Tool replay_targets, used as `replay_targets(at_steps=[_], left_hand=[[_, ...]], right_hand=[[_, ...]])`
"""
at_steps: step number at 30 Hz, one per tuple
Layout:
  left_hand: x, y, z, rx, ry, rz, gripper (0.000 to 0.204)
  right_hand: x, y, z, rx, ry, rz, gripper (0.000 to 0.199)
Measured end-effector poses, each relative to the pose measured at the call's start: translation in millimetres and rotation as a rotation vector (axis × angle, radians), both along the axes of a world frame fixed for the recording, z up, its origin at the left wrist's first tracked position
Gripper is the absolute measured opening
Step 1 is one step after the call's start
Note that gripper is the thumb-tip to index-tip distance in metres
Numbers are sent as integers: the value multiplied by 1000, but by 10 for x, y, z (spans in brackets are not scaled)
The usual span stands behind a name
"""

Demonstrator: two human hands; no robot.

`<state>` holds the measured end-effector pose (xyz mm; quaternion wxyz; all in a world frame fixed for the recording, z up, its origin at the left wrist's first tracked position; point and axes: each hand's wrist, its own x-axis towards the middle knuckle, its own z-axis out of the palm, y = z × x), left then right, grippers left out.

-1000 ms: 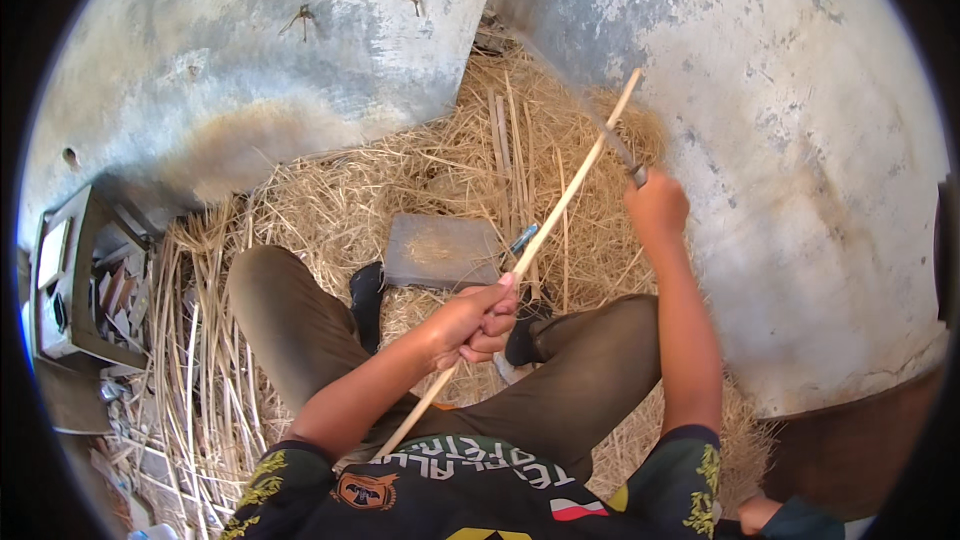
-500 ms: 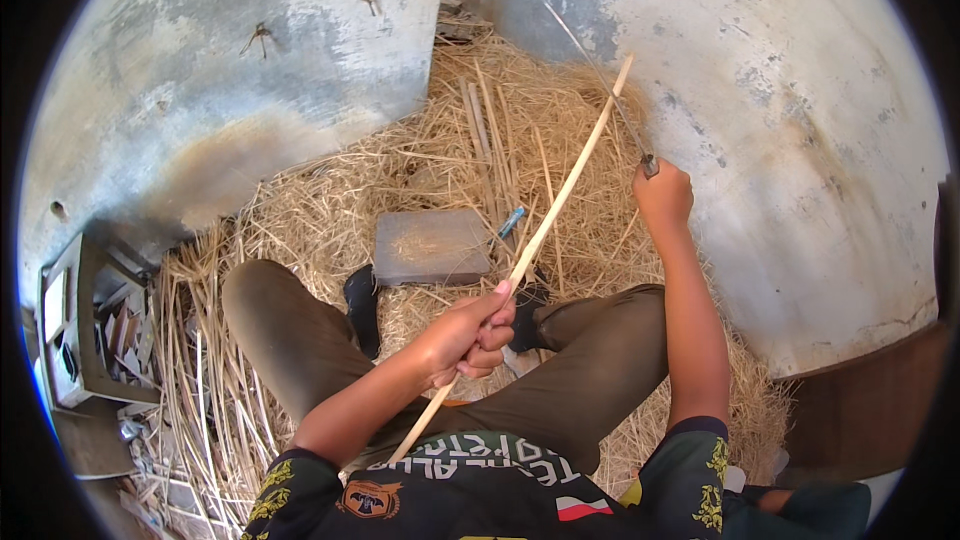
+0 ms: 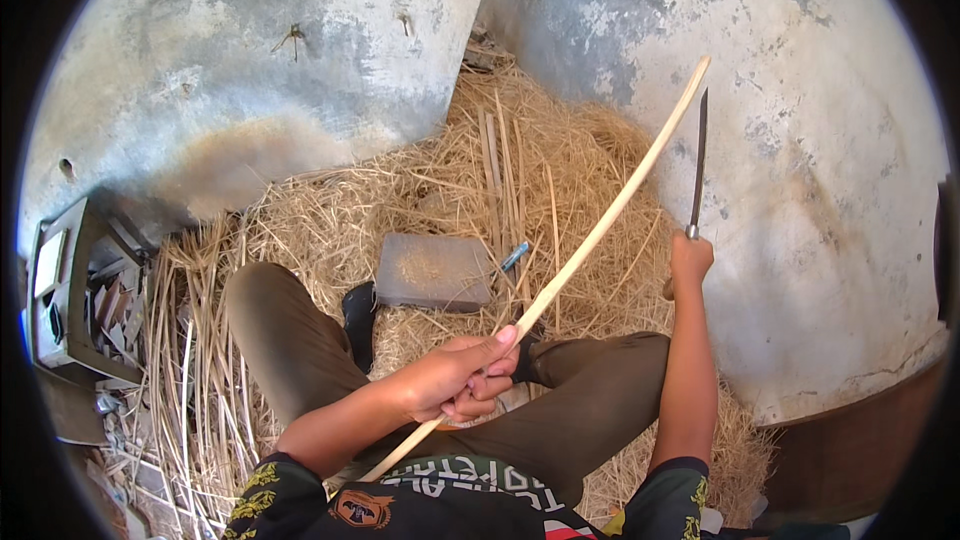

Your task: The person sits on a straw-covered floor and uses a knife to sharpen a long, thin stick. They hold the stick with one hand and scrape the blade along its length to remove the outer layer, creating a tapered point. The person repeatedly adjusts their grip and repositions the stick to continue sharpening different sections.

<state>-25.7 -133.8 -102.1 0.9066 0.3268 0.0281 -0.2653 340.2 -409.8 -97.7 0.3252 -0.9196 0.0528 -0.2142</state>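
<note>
My left hand (image 3: 462, 376) is wrapped round a long pale stripped strip (image 3: 610, 210), bamboo or wood by its look. It slants from my lap up to the far right, its tip near the wall. In my right hand (image 3: 691, 265) is a long thin-bladed knife (image 3: 700, 160), gripped by its handle, with the blade pointing up and away. The blade stands a little to the right of the strip's upper part, apart from it. The strip's lower end passes under my left forearm toward my shirt.
A flat grey block (image 3: 434, 272) with shavings on it lies before my legs, a blue tool (image 3: 515, 256) beside it. Heaped shavings (image 3: 590, 170) cover the floor up to the bare walls (image 3: 300, 50). Long strips (image 3: 205, 390) and a wooden stool-like frame (image 3: 75, 290) are at left.
The knife has swung from leaning left across the strip to nearly upright, and is now right of it. My right hand has moved right and nearer; the strip's tip has shifted right.
</note>
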Motion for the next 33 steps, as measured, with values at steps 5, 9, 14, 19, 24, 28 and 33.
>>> replay_targets(at_steps=[5,9,14,19,24,28,33], left_hand=[[208,117,-177,208,-7,238,45],[229,91,-289,388,-16,385,38],[227,194,-323,375,14,432,35],[204,62,-377,481,24,468,36],[201,124,-284,386,51,432,37],[212,91,-338,360,57,419,37],[197,0,-329,405,51,412,37]], right_hand=[[-382,253,97,19,-102,215,27],[-943,739,181,-213,-110,391,18],[-1309,1045,-79,-555,-338,664,15],[-1200,1098,-176,-579,-434,950,10],[-1145,1109,-153,-587,-467,770,11],[-1296,1087,-98,-656,-596,945,9],[-907,965,-43,-629,-330,573,11]])
